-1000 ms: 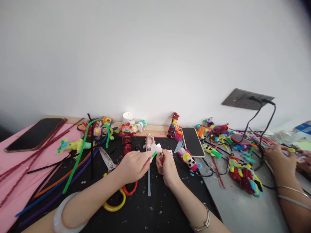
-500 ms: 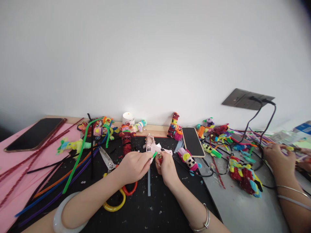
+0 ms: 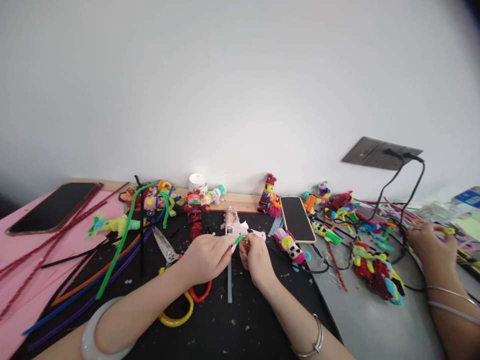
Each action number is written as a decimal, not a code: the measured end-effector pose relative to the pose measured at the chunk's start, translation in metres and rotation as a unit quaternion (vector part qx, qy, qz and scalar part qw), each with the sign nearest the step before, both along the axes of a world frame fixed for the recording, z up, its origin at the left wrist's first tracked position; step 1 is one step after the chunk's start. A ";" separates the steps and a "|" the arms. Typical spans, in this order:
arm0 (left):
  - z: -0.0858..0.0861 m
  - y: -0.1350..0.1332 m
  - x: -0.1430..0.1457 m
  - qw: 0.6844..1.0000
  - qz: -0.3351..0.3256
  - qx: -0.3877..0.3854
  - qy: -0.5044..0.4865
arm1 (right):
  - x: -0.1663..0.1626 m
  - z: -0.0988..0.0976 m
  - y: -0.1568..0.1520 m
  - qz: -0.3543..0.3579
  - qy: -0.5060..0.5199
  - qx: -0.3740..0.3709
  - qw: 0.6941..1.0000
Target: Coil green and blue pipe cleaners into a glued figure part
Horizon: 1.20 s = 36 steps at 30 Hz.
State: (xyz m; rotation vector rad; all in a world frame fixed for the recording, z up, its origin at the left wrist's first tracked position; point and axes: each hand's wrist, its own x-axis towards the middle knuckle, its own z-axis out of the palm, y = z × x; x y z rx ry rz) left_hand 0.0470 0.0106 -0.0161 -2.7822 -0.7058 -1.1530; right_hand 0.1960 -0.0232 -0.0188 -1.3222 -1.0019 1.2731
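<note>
My left hand (image 3: pixel 212 257) pinches a short piece of green pipe cleaner (image 3: pixel 238 239) between thumb and fingertips. Close beside it, my right hand (image 3: pixel 258 257) is wrapped round what looks like a lighter (image 3: pixel 245 241), its metal top facing the green piece. Most of the lighter is hidden by my fingers, and no flame can be made out. Just behind both hands lies a pale pink glue gun (image 3: pixel 235 228). A translucent glue stick (image 3: pixel 230 285) shows between my wrists on the black mat (image 3: pixel 258 325). Scissors (image 3: pixel 169 252) with red and yellow handles lie partly under my left forearm.
Pipe cleaners (image 3: pixel 112 267) and a phone (image 3: pixel 52 207) lie left. Fuzzy figures (image 3: pixel 290 247) and a paper cup (image 3: pixel 198 182) stand along the back. Another phone (image 3: pixel 298 219), black cables (image 3: pixel 386 187) and a co-worker's hand (image 3: pixel 431 247) are on the right.
My hands hold nearly the same position. At the right edge, the co-worker's other hand has moved out of view.
</note>
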 end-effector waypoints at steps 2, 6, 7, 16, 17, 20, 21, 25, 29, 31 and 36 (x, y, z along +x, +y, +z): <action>0.000 0.000 0.000 1.000 0.001 -0.003 0.002 | 0.000 0.000 0.000 0.000 -0.005 -0.001 1.000; 0.000 -0.001 -0.001 1.000 0.004 -0.006 -0.002 | -0.002 0.005 -0.001 0.000 -0.021 0.000 1.000; 0.000 -0.002 -0.002 1.000 0.004 -0.009 -0.003 | -0.002 0.007 -0.001 0.001 -0.027 0.001 1.000; 0.000 -0.002 -0.001 1.000 0.005 -0.024 -0.002 | -0.004 0.014 -0.004 0.016 -0.075 0.032 0.997; 0.000 -0.002 -0.001 1.000 0.005 -0.025 -0.002 | -0.004 0.014 -0.004 0.016 -0.082 0.033 0.996; 0.000 -0.002 -0.001 1.000 0.005 -0.026 -0.002 | -0.005 0.013 -0.004 0.011 -0.093 0.031 0.995; 0.000 -0.001 -0.001 1.000 0.005 -0.026 -0.002 | -0.005 0.013 -0.004 0.011 -0.088 0.026 0.996; 0.000 -0.001 -0.001 0.999 0.009 -0.035 -0.004 | -0.005 0.011 -0.003 -0.003 -0.030 -0.010 0.999; 0.001 -0.002 -0.002 0.998 0.013 -0.063 -0.007 | -0.003 0.009 -0.001 -0.024 0.022 -0.043 0.999; 0.002 -0.002 -0.002 0.997 0.012 -0.077 -0.008 | -0.002 0.007 0.000 -0.028 0.037 -0.054 0.997; 0.003 -0.001 -0.003 0.989 0.010 -0.144 -0.038 | -0.001 0.004 0.001 -0.020 0.042 -0.051 0.998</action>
